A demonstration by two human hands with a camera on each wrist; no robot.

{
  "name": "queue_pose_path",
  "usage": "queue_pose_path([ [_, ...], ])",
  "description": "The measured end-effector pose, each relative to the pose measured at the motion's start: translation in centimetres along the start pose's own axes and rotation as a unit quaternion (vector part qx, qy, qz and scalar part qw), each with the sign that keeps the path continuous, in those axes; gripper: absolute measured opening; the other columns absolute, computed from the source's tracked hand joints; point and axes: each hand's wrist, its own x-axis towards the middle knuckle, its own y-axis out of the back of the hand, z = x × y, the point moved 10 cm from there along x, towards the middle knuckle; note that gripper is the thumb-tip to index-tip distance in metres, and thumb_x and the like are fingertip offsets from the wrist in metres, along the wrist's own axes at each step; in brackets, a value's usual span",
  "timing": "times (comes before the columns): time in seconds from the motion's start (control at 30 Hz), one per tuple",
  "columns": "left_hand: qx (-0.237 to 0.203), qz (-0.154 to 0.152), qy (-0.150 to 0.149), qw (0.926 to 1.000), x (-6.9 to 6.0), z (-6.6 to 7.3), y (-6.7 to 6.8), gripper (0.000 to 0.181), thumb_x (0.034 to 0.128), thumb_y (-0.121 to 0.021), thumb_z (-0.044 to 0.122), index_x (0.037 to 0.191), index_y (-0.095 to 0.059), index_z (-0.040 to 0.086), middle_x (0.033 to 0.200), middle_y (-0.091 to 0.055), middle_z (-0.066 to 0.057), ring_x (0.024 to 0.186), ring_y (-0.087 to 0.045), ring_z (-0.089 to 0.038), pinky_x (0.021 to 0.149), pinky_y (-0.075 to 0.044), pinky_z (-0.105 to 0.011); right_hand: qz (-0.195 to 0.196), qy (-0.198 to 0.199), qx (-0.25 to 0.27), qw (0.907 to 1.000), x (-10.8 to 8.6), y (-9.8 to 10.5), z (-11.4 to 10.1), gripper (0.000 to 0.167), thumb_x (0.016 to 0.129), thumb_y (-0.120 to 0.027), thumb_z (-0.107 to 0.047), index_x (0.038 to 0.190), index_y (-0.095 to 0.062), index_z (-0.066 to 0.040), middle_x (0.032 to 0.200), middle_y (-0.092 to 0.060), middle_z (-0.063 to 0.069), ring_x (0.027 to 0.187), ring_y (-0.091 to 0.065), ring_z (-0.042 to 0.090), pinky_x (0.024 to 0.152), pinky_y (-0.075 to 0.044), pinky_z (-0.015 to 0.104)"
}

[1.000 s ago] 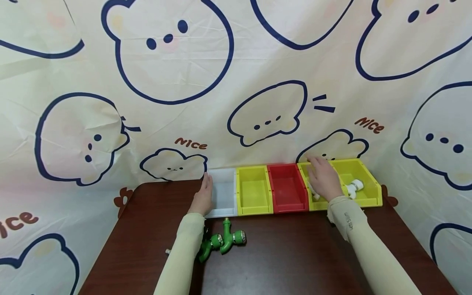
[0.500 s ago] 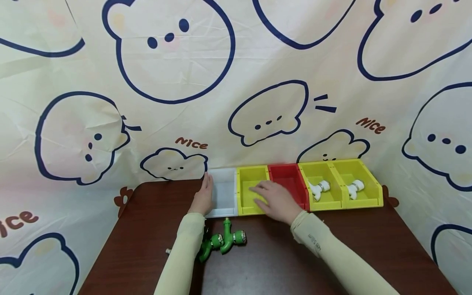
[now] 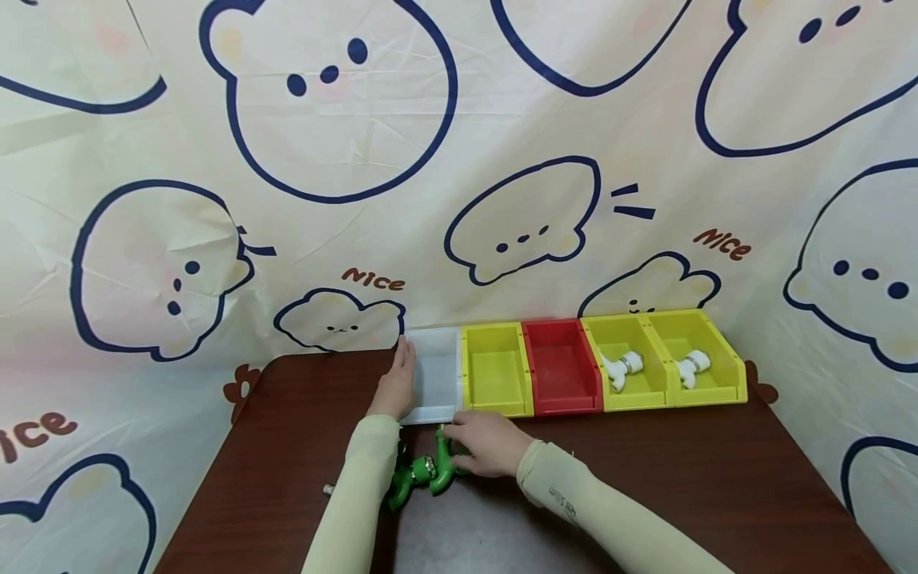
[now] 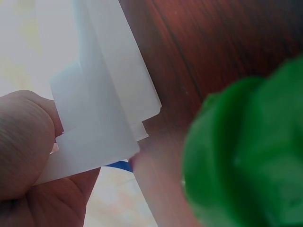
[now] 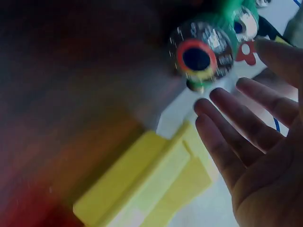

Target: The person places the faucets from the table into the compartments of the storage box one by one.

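In the head view my left hand (image 3: 394, 389) is at the left wall of the white bin (image 3: 436, 375). The left wrist view shows that bin's wall (image 4: 94, 127) between the thumb and the rest of the hand. My right hand (image 3: 491, 443) is over a green faucet (image 3: 442, 462), partly covering it. Seen from the right wrist, its fingers (image 5: 246, 113) are extended and spread beside the faucet's round knob (image 5: 199, 56), with nothing gripped. A second green faucet (image 3: 405, 478) lies to the left, partly behind the left forearm.
Right of the white bin stand a yellow bin (image 3: 495, 371), a red bin (image 3: 562, 367) and two joined yellow bins (image 3: 706, 395). White faucets (image 3: 622, 368) lie in those two. A small pale tip (image 3: 327, 489) shows left of the left forearm. The patterned cloth (image 3: 323, 239) hangs behind the table.
My right hand has moved left from the yellow bin at the right, past the middle bins, and down to the green faucets. A white faucet now shows where it was. My left hand stays put.
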Motion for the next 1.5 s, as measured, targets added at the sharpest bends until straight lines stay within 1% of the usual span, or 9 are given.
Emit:
queue_pose_path([
  [0.27, -0.006, -0.003, 0.004, 1.0000, -0.1, -0.1, 0.0, 0.093, 0.0880, -0.059, -0.018, 0.166, -0.014, 0.003, 0.176, 0.003, -0.013, 0.057, -0.046, -0.025, 0.058, -0.039, -0.034, -0.029, 0.003, -0.023, 0.9993, 0.5, -1.9, -0.8, 0.037, 0.086, -0.084, -0.037, 0.113, -0.065, -0.019, 0.092, -0.063, -0.011, 0.081, -0.061, 0.004, 0.077, -0.053, 0.025],
  [0.5, -0.003, -0.006, 0.003, 1.0000, 0.0, -0.1, -0.1, 0.092, 0.0886, -0.059, -0.018, 0.166, -0.013, 0.003, 0.176, 0.003, -0.013, 0.055, -0.045, -0.024, 0.057, -0.039, -0.033, -0.036, 0.009, -0.001, 0.9993, 0.6, -2.3, -0.6, 0.034, 0.086, -0.085, -0.031, 0.107, -0.062, -0.019, 0.087, -0.065, -0.013, 0.080, -0.064, 0.003, 0.076, -0.054, 0.024],
  [0.7, -0.006, -0.003, 0.003, 1.0000, 0.1, -0.2, -0.2, 0.091, 0.0890, -0.057, -0.018, 0.166, -0.014, 0.004, 0.176, 0.003, -0.012, 0.056, -0.045, -0.023, 0.058, -0.038, -0.034, -0.045, 0.003, 0.023, 0.9987, -0.1, -2.4, 0.2, 0.034, 0.085, -0.086, -0.025, 0.107, -0.060, -0.021, 0.083, -0.059, -0.016, 0.073, -0.054, 0.000, 0.069, -0.048, 0.020],
  [0.87, -0.005, -0.005, -0.002, 1.0000, 0.1, -0.2, -0.2, 0.093, 0.0884, -0.060, -0.017, 0.166, -0.012, 0.002, 0.175, 0.004, -0.014, 0.058, -0.048, -0.024, 0.062, -0.042, -0.037, -0.048, -0.003, 0.015, 0.9987, -0.7, -1.8, 0.5, 0.041, 0.081, -0.086, -0.016, 0.114, -0.061, -0.018, 0.076, -0.055, -0.016, 0.068, -0.053, 0.001, 0.063, -0.046, 0.019],
  [1.0, -0.004, -0.004, -0.005, 1.0000, 0.2, -0.2, -0.2, 0.095, 0.0874, -0.061, -0.017, 0.166, -0.012, 0.002, 0.175, 0.004, -0.014, 0.058, -0.049, -0.022, 0.062, -0.042, -0.036, -0.041, 0.007, -0.005, 0.9991, -0.9, -1.6, 0.3, 0.046, 0.081, -0.086, -0.017, 0.121, -0.062, -0.017, 0.074, -0.057, -0.016, 0.066, -0.055, 0.001, 0.063, -0.048, 0.020],
  [1.2, -0.006, -0.007, -0.007, 0.9999, 0.2, -0.2, -0.4, 0.095, 0.0876, -0.060, -0.018, 0.166, -0.011, 0.003, 0.175, 0.004, -0.014, 0.055, -0.045, -0.021, 0.057, -0.038, -0.032, -0.044, 0.009, 0.004, 0.9990, -1.3, -1.4, 0.5, 0.040, 0.082, -0.085, -0.015, 0.112, -0.061, -0.020, 0.074, -0.057, -0.015, 0.067, -0.055, 0.001, 0.064, -0.047, 0.021],
  [1.33, -0.004, -0.005, -0.004, 1.0000, 0.2, -0.2, -0.3, 0.093, 0.0879, -0.060, -0.017, 0.166, -0.012, 0.002, 0.175, 0.004, -0.015, 0.055, -0.046, -0.021, 0.057, -0.038, -0.033, -0.029, 0.006, 0.023, 0.9993, -1.6, 0.2, 0.9, 0.037, 0.082, -0.087, -0.017, 0.108, -0.060, -0.021, 0.080, -0.061, -0.013, 0.073, -0.058, 0.003, 0.067, -0.049, 0.024],
  [1.43, -0.003, -0.001, -0.005, 1.0000, 0.2, -0.1, -0.2, 0.092, 0.0884, -0.060, -0.017, 0.165, -0.013, 0.001, 0.175, 0.003, -0.015, 0.058, -0.050, -0.022, 0.063, -0.045, -0.038, -0.016, 0.001, 0.035, 0.9993, -1.8, 1.6, 1.3, 0.037, 0.083, -0.087, -0.019, 0.110, -0.062, -0.021, 0.087, -0.065, -0.011, 0.079, -0.060, 0.005, 0.072, -0.053, 0.026],
  [1.5, 0.001, 0.001, -0.006, 1.0000, 0.2, 0.0, -0.1, 0.091, 0.0887, -0.061, -0.016, 0.165, -0.014, 0.000, 0.175, 0.002, -0.016, 0.062, -0.054, -0.022, 0.073, -0.051, -0.044, -0.012, -0.008, 0.044, 0.9989, -1.9, 2.4, 1.8, 0.038, 0.084, -0.087, -0.021, 0.114, -0.063, -0.022, 0.091, -0.067, -0.010, 0.082, -0.061, 0.005, 0.077, -0.055, 0.027],
])
